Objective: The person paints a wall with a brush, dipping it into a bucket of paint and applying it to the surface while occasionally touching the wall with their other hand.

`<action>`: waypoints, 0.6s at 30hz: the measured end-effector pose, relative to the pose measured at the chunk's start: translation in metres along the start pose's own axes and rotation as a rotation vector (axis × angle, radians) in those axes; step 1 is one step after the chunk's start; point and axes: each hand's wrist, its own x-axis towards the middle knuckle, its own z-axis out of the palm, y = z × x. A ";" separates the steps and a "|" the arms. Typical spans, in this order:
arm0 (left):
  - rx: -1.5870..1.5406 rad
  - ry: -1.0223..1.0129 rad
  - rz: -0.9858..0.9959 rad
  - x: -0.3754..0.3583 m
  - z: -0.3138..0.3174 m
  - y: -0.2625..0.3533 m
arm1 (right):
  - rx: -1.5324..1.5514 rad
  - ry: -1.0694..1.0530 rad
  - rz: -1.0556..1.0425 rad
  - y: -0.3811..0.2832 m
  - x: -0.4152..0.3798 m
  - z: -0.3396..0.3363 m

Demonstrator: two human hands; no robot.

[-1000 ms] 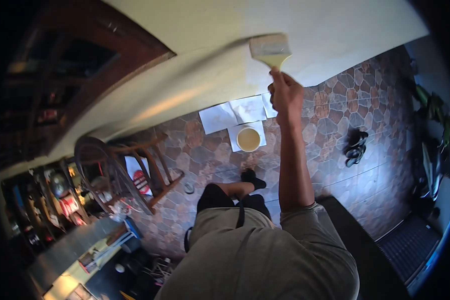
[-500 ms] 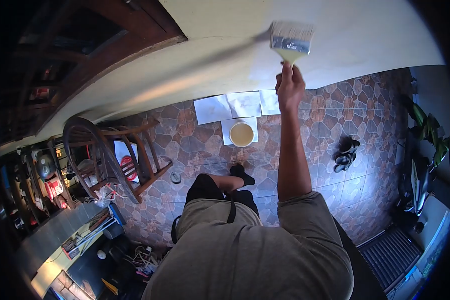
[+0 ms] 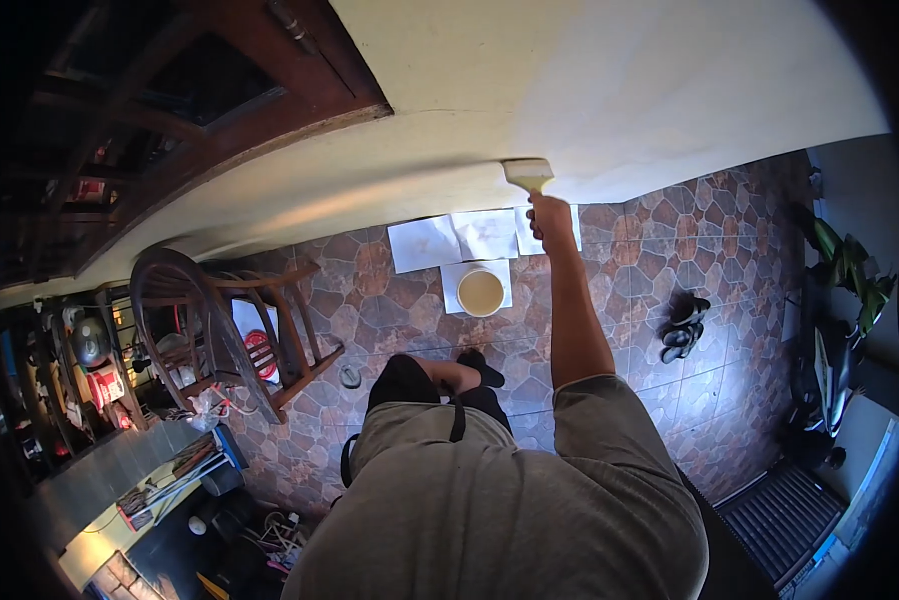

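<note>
My right hand (image 3: 553, 222) is closed round the handle of a wide paintbrush (image 3: 528, 174). The bristles meet the lower part of a pale wall (image 3: 660, 90), a whiter patch showing above and to the right of them. On the floor below stands a round tub (image 3: 481, 315) holding cream-coloured paint (image 3: 481, 290). It rests on a white sheet (image 3: 450, 302), and more white sheets (image 3: 485, 234) lie along the foot of the wall. My left hand is out of view.
A dark wooden chair (image 3: 205, 320) stands on the left, below a brown wooden door or window frame (image 3: 340, 60). Dark sandals (image 3: 683, 330) lie on the stone-patterned tiles (image 3: 660, 260) to the right. A plant (image 3: 850, 260) grows at the far right.
My right hand has brought the paintbrush down the wall and slightly left. The brush now appears edge-on, its bristles near the wall's lower part. The camera view has shifted a little.
</note>
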 end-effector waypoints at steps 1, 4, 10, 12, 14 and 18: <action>-0.007 0.004 0.001 0.002 0.000 0.000 | -0.006 -0.001 -0.017 -0.032 -0.024 0.001; -0.030 0.019 -0.006 0.004 0.003 0.000 | 0.019 -0.017 -0.131 -0.104 -0.105 -0.009; -0.087 0.052 -0.021 0.006 0.006 0.007 | 0.041 -0.012 -0.475 -0.208 -0.244 -0.033; -0.104 0.063 -0.022 0.007 0.008 0.009 | 0.044 0.024 -0.622 -0.229 -0.272 -0.031; -0.119 0.068 -0.013 0.007 0.012 0.012 | 0.063 0.033 -0.792 -0.243 -0.279 -0.028; -0.157 0.078 -0.004 0.006 0.026 0.019 | 0.134 -0.018 -0.729 -0.243 -0.256 -0.014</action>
